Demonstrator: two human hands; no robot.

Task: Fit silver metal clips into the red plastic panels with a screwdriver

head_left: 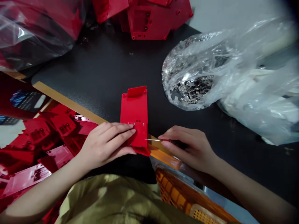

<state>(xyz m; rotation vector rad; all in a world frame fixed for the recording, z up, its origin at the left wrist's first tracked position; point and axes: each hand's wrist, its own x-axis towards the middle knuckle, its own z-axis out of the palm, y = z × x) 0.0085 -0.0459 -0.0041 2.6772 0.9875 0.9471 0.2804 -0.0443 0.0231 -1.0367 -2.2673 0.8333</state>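
A red plastic housing part (135, 107) lies on the black table (102, 71) at its near edge. My left hand (106, 143) rests on the part's near end, fingers pressed flat on it beside small metal contacts. My right hand (189, 147) is closed in a pinch on a thin metal tool (153, 140), whose tip touches the part's right side.
A clear bag of small metal pieces (193, 87) lies at the right, with more plastic bags behind it. Several red parts (151, 18) sit at the far edge, and a bin of red parts (46, 140) is at lower left. An orange basket (187, 199) stands under the table edge.
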